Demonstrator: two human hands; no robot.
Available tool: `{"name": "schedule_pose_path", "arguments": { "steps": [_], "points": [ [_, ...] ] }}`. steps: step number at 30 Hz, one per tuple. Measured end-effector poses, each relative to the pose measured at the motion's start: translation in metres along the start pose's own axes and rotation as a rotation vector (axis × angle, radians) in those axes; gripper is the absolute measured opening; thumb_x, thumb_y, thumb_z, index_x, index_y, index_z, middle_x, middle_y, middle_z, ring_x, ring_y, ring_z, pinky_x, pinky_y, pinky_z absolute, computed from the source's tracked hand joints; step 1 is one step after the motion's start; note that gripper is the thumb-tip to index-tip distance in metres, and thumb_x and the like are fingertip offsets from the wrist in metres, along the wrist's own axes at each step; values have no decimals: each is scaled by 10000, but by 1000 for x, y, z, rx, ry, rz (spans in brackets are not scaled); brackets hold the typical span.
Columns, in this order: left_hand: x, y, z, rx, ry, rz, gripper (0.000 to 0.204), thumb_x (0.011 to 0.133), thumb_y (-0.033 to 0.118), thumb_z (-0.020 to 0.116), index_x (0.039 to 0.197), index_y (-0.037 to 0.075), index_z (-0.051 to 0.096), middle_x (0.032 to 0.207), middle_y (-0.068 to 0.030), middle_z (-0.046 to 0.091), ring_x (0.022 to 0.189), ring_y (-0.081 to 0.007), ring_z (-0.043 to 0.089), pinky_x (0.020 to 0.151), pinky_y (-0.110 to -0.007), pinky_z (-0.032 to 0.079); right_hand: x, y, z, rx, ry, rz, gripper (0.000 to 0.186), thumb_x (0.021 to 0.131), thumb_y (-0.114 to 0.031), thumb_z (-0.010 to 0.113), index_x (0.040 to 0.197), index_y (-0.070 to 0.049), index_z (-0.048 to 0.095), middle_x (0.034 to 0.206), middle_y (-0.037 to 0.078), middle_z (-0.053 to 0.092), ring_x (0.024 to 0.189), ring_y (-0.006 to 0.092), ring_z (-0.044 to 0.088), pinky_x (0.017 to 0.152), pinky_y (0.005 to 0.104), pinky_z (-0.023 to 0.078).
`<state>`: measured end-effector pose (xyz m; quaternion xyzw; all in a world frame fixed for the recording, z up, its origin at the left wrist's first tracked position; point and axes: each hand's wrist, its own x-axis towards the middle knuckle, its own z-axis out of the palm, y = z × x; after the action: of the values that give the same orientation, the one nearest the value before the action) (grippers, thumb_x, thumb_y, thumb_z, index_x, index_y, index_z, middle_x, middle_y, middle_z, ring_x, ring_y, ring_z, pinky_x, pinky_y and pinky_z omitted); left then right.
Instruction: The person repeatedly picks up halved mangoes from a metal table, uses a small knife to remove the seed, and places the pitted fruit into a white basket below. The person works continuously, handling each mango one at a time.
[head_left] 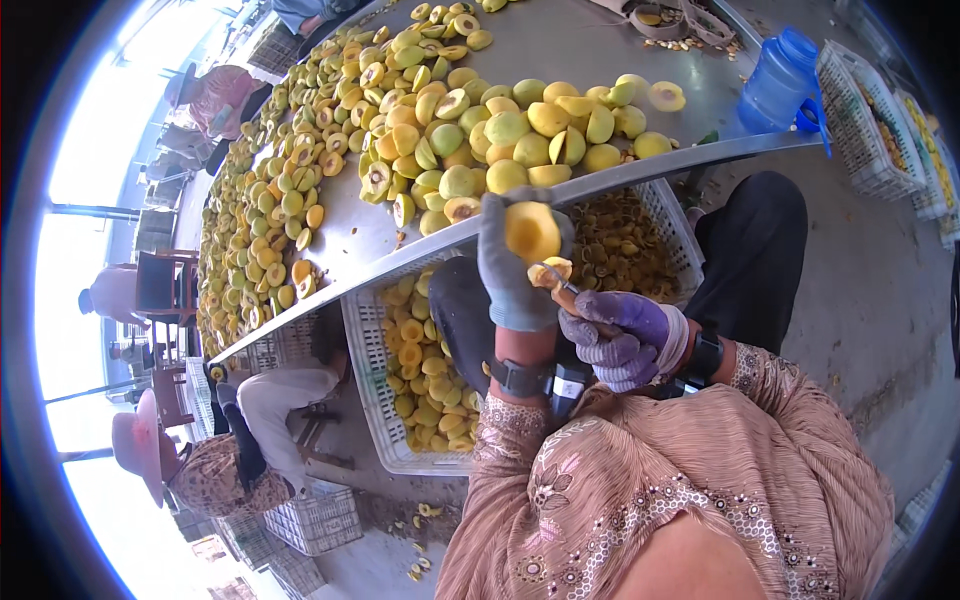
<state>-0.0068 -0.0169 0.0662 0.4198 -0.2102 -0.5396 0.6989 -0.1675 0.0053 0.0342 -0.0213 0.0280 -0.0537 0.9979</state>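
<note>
My left hand (505, 275), in a grey glove, holds a hollowed yellow fruit half (531, 235) cut side up, just in front of the metal table edge. My right hand (625, 340), in a purple and grey glove, grips a small tool (588, 308) below it, with a scooped-out piece (548, 272) at the tool's tip, close by the half. Cut yellow-green fruit (510, 128) lies heaped on the steel table (690, 75). Below are a crate of fruit halves (425, 385) at left and a crate of brown scraps (620, 240) behind my hands.
A blue plastic jug (775, 85) stands at the table's right end, with stacked crates (870, 130) beyond. At lower left a co-worker in a pink hat (145, 450) sits beside a crate (310, 515); other people (215, 100) are farther along the table.
</note>
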Motion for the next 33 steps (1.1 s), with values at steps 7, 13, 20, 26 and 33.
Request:
{"name": "schedule_pose_path", "arguments": {
  "steps": [7, 13, 20, 26, 33],
  "points": [
    [6, 70, -139, 695, 472, 371, 277, 904, 195, 666, 1089, -9, 632, 920, -100, 688, 767, -163, 646, 708, -288, 540, 6, -16, -66, -505, 836, 111, 292, 985, -401, 507, 811, -167, 505, 522, -64, 380, 360, 54, 292, 335, 230, 202],
    [35, 79, -167, 1974, 467, 497, 548, 792, 403, 729, 1270, 169, 601, 1416, -156, 477, 1162, -380, 544, 948, -474, 458, 15, -17, -92, -463, 822, 42, 274, 927, -404, 539, 873, -137, 512, 544, -64, 381, 395, 54, 347, 350, 247, 243],
    [129, 48, -83, 2116, -158, 555, 658, 760, 449, 718, 1344, 210, 530, 1285, -142, 552, 1056, -393, 565, 858, -466, 500, -5, -12, -131, -237, 497, -110, 299, 919, -469, 608, 968, -175, 582, 664, -73, 531, 504, 73, 502, 438, 234, 411],
    [154, 48, -77, 2083, -192, 483, 528, 671, 434, 784, 1134, 215, 654, 1009, -155, 650, 961, -356, 616, 794, -460, 518, 1, -11, -134, -374, 674, -26, 315, 950, -472, 541, 750, -230, 507, 516, -96, 427, 387, 59, 362, 358, 259, 276],
    [89, 49, -77, 350, -225, 150, 393, 900, 200, 625, 1273, 89, 567, 1380, -181, 513, 1123, -378, 586, 948, -597, 473, -1, -23, -83, -438, 482, -268, 277, 952, -468, 549, 785, -249, 567, 554, -100, 480, 407, 62, 431, 362, 234, 304]
  ]
}}
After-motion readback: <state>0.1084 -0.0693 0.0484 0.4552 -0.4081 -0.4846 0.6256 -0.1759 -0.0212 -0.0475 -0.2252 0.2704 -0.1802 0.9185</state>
